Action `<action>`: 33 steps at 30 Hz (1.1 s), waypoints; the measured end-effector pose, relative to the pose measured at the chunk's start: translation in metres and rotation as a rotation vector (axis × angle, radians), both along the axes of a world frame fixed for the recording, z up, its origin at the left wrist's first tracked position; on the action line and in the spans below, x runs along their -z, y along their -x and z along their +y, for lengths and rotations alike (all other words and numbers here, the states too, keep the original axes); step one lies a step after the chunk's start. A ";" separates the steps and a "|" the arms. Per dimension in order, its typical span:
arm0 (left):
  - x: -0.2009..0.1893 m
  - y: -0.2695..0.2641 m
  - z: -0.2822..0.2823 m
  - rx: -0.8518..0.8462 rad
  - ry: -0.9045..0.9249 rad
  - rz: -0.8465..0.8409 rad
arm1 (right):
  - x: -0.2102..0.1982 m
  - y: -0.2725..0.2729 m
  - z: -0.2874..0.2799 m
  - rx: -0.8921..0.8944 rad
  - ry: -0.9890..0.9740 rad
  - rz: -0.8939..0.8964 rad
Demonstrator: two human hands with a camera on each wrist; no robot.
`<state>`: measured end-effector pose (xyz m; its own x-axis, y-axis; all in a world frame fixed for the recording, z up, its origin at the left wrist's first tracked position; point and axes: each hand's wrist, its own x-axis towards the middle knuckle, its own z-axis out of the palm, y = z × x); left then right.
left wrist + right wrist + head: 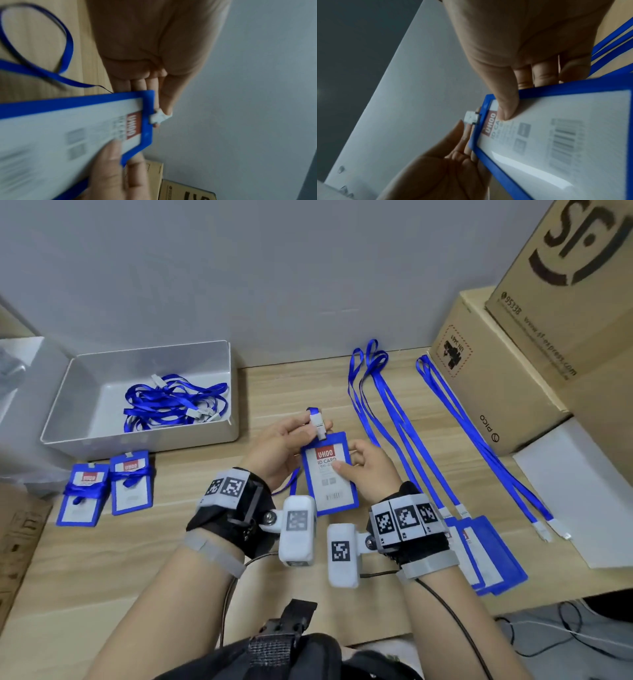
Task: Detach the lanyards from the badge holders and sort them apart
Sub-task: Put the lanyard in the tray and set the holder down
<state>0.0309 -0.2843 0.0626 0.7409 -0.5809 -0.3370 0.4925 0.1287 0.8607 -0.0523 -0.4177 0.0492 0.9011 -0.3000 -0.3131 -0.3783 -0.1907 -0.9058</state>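
We hold blue-framed plastic badge holder above wooden desk, between both hands. Left hand grip pinched on white plastic lanyard clip at holder's top edge; clip sits in holder slot. Right hand grip clamped on holder, thumb on card face. Blue lanyard strap trails onto desk. Grey tray holds loose blue lanyards.

Left side: tray and two wrapped badges — blocked.
Right side: lanyards, boxes — blocked.
Near edge: bare table — passable.
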 end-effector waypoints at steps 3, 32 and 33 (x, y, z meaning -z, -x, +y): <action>-0.002 -0.013 -0.024 0.167 -0.078 0.022 | 0.012 0.018 -0.018 -0.024 -0.039 0.067; 0.103 -0.205 -0.130 0.224 -0.725 -0.498 | 0.082 0.175 -0.036 0.648 0.036 0.248; 0.105 -0.210 -0.131 0.212 -0.739 -0.528 | 0.084 0.170 -0.032 0.666 0.076 0.271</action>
<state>0.2411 -0.4155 -0.0426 0.8067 -0.4940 -0.3244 -0.0357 -0.5886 0.8076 -0.2220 -0.4493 -0.0349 0.4135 -0.7881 -0.4560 -0.6452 0.0998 -0.7575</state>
